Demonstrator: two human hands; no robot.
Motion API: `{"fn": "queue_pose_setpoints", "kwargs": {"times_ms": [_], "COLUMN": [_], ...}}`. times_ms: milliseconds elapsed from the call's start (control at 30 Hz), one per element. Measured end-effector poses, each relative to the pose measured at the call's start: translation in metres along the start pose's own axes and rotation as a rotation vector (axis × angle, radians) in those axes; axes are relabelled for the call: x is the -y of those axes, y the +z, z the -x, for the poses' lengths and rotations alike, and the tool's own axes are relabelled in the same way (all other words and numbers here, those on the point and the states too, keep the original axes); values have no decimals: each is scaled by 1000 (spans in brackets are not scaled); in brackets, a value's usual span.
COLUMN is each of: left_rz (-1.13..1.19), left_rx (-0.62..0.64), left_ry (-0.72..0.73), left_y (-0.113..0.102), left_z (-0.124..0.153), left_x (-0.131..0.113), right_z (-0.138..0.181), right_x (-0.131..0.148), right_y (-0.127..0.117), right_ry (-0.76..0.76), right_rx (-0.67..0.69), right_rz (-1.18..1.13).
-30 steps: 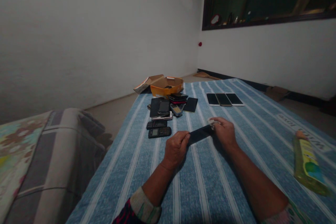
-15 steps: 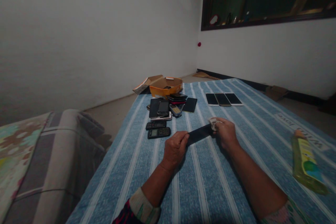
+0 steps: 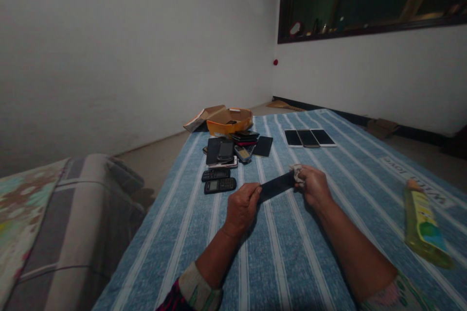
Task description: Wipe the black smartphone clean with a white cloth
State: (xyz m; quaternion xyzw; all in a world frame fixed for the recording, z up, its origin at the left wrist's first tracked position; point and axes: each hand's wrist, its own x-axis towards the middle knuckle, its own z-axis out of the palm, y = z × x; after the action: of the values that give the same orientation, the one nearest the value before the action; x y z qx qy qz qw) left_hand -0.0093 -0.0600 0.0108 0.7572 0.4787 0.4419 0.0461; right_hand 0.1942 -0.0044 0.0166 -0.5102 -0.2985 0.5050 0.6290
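Note:
Between my hands, a dark smartphone [image 3: 277, 187] is held tilted above the striped cloth. My left hand [image 3: 242, 209] is closed around its left end, thumb on top. At the other end my right hand [image 3: 315, 185] pinches a crumpled whitish cloth or tissue [image 3: 298, 175] against the phone's edge. Left of my left hand lie two black keypad phones [image 3: 220, 185], one behind the other. Behind them is a pile of phones [image 3: 226, 149], several stacked or overlapping. Farther right, three smartphones [image 3: 309, 138] lie side by side, screens dark.
An orange open cardboard box [image 3: 228, 129] stands at the far left of the table, its flap raised. A yellow-green bottle [image 3: 426, 223] lies at the right on the blue striped tablecloth [image 3: 255, 272]. A covered, padded piece of furniture [image 3: 80, 214] is at the left.
Almost nothing differs. The whole view has shifted very slightly, while both hands keep their hold on the phone and the cloth or tissue.

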Motion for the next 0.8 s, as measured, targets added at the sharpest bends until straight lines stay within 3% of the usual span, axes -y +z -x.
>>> {"fn": "queue_pose_setpoints", "kwargs": {"times_ms": [267,333,400,467,533,633,800], "left_rz": [-4,-2,0,0,0,1,-2], "left_rx": [2,5,7,11,15,18,15], "left_ry": [-4,-7,-6,-7,-9,-7,1], "left_y": [0,0,0,0,-1,-1,-1], "left_z": [1,1,1,1,1,1,1], "left_x": [0,0,-1,-2,-2,-3,-3], "right_z": [-7,-4,3,13,24,31,14], "right_x": [-6,-2,2,4,1,-5,-10], "right_y": [-6,-7,-5,0,5,10,0], "right_ry": [-24,-190,-540,-921,-1156,-1285,-1196], "right_rx": [-28,-44,2,122,242,339,210], "right_rz": [81,187,381,579,735,935,969]}}
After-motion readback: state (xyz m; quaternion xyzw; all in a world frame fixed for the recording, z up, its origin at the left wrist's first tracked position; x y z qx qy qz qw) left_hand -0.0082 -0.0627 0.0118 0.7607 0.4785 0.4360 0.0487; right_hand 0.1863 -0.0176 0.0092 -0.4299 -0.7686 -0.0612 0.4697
